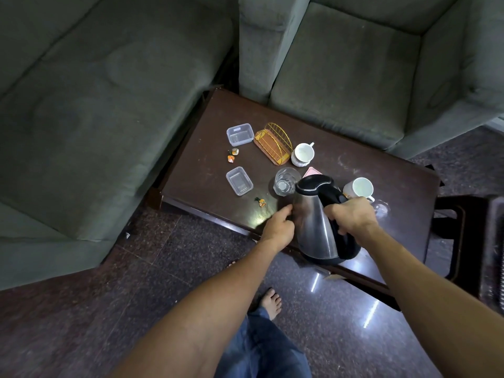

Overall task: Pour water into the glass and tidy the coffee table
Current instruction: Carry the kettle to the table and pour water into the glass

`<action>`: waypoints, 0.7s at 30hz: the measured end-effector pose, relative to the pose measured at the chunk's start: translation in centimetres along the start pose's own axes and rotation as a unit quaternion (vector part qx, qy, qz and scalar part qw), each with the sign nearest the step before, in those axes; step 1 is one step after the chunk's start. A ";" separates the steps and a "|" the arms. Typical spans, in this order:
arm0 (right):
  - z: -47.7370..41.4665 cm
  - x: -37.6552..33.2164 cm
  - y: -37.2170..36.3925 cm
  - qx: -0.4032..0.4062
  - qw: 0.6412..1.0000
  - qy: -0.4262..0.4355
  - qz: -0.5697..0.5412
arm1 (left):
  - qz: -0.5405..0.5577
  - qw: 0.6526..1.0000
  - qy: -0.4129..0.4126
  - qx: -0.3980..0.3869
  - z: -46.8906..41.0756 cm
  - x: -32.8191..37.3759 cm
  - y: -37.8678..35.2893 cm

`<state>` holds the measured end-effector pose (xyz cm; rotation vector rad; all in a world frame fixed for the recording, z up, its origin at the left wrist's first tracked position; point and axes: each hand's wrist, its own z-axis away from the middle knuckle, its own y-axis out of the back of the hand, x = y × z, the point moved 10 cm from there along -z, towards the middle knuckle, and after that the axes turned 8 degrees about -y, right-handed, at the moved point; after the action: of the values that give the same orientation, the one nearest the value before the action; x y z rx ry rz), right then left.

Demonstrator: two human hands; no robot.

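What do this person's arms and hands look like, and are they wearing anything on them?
Both arms are bare from the edge of the picture to the fingers: no sleeves show, and no gloves. The left hand and the right hand carry no watch, bracelet or ring that I can see. Lower down, blue jeans cover the legs, and a bare foot stands on the floor.

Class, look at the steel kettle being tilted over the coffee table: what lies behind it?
Behind the kettle stands the clear glass at its spout, and a pink corner pokes out. What that pink item is cannot be seen; the kettle covers it.
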<state>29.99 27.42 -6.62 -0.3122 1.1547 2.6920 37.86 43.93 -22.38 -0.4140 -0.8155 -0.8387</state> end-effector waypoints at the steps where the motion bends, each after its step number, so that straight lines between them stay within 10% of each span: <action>1: 0.1 0.0 0.0 0.001 1.000 0.001 -0.001 | -0.002 1.000 -0.003 0.000 -0.4 -0.4 -0.1; 21: 0.4 0.6 0.2 0.000 1.000 0.001 -0.002 | 0.019 0.999 -0.028 -0.011 2.1 2.6 -0.1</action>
<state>29.35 27.65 -6.34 -0.3176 1.1534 2.6886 37.82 43.88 -18.99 -0.4737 -0.8490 -0.8047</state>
